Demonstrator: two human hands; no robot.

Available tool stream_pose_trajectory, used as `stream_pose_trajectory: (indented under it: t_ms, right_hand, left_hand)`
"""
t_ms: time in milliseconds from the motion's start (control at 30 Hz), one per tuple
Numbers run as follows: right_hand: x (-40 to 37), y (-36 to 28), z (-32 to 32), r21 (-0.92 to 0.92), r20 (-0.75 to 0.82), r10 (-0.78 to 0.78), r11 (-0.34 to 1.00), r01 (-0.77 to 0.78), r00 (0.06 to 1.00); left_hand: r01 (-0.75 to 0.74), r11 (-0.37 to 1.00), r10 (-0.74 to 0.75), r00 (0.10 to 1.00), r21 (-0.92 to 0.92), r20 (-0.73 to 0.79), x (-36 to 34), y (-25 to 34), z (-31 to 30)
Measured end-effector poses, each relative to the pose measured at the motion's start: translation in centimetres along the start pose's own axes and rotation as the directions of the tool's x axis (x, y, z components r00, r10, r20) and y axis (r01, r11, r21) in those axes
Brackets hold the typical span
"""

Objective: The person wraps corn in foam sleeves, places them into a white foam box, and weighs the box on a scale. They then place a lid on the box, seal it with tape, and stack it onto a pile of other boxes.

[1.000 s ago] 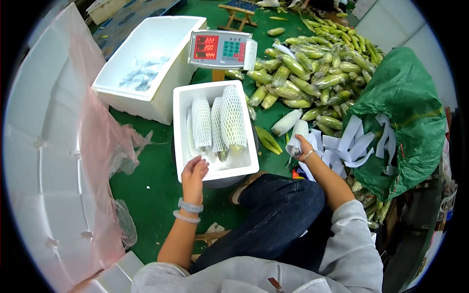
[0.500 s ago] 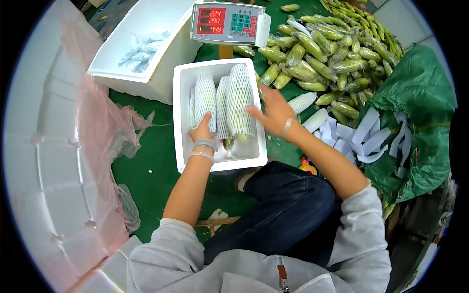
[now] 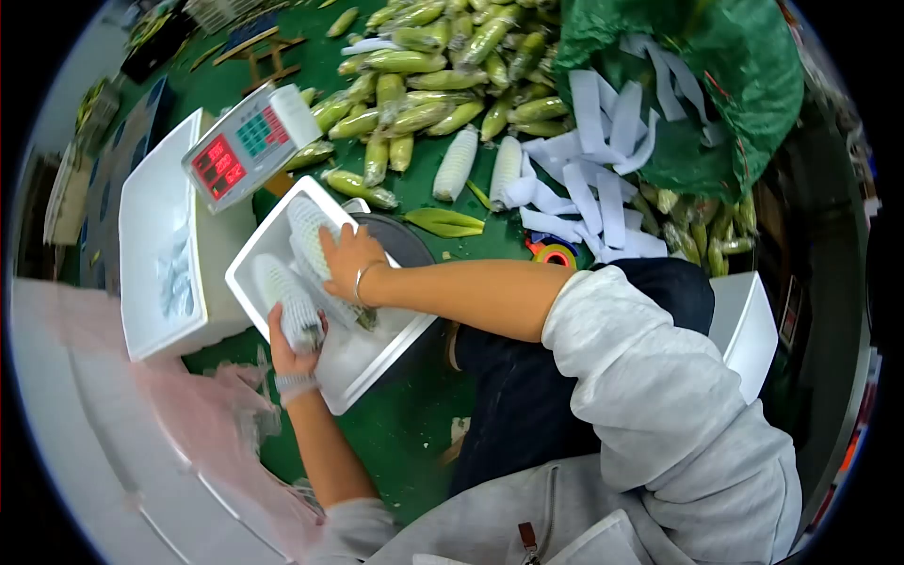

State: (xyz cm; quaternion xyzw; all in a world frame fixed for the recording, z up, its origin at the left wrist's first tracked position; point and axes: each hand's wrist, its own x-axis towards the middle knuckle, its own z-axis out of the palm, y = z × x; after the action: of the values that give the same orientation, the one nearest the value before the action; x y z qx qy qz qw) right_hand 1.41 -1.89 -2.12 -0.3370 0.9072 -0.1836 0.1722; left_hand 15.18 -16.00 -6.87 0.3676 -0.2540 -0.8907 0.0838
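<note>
A white foam box sits tilted on the scale's dark round platform. In it lie corn cobs in white foam netting. My left hand is wrapped round the lower end of the left netted cob, inside the box. My right hand rests with fingers spread on the netted cobs at the box's right side. The scale's display stands beyond the box, its red digits blurred.
Wrapped corn is heaped at the back. Two netted cobs lie nearby. White foam sleeves spill from a green sack. A large foam box stands left, pink plastic below it. A tape roll lies near my knee.
The head view has turned, so the scene appears rotated. My right hand has moved from the box's right edge onto the netted cobs. The box now sits askew on the platform.
</note>
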Motion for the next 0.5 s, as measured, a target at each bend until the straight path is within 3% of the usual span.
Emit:
stream_pose_trajectory:
  t_ms: [33,67,133,167,200,233,267,300,367,433,500]
  right_hand:
    - [-0.4,0.5,0.5,0.030,-0.060,-0.086,0.996,0.088,0.995]
    - [-0.5,1.1,1.0,0.049,-0.116,-0.178,0.982,0.185,0.977]
    - [0.6,2.9,1.5,0.114,-0.118,-0.187,0.973,0.200,0.975]
    - [1.6,3.4,1.6,0.177,-0.119,-0.216,0.956,0.235,0.969]
    - [2.5,4.5,1.0,0.330,-0.036,-0.159,0.930,0.162,0.987]
    - [3.1,5.9,0.2,0.469,0.057,-0.112,0.880,0.072,0.992]
    - [3.3,6.8,-0.9,0.728,0.183,-0.057,0.679,-0.096,0.982]
    - [3.2,7.9,-2.5,0.874,0.319,-0.031,0.397,-0.281,0.947]
    - [1.0,10.8,-6.4,0.886,0.463,-0.230,0.108,-0.450,0.856]
    - [-1.4,13.6,-7.4,0.894,0.410,-0.321,-0.043,-0.446,0.854]
    - [-1.8,16.9,-5.6,0.960,0.256,-0.175,-0.067,-0.271,0.951]
  left_hand:
    - [-0.088,0.996,0.088,0.996,-0.026,0.027,-1.9,-0.9,1.7]
    - [-0.079,0.997,0.080,0.996,-0.016,0.026,-3.0,-1.5,2.7]
    - [-0.280,0.954,0.265,0.955,0.109,0.129,-5.1,-2.9,4.3]
    - [-0.296,0.944,0.268,0.945,0.147,0.186,-6.1,-3.5,5.6]
    - [-0.254,0.954,0.201,0.937,0.161,0.287,-6.1,-3.8,6.0]
    - [-0.262,0.942,0.212,0.950,0.211,0.229,-5.3,-4.9,6.2]
    - [-0.254,0.949,0.221,0.959,0.188,0.178,-5.2,-5.9,8.3]
    - [-0.297,0.938,0.251,0.938,0.181,0.238,-5.2,-6.9,11.3]
    - [-0.313,0.935,0.268,0.932,0.169,0.245,-3.3,-9.5,14.4]
    - [-0.321,0.896,0.252,0.937,0.307,0.242,-2.0,-11.4,18.8]
    - [-0.416,0.770,0.270,0.899,0.484,0.345,1.7,-15.1,19.8]
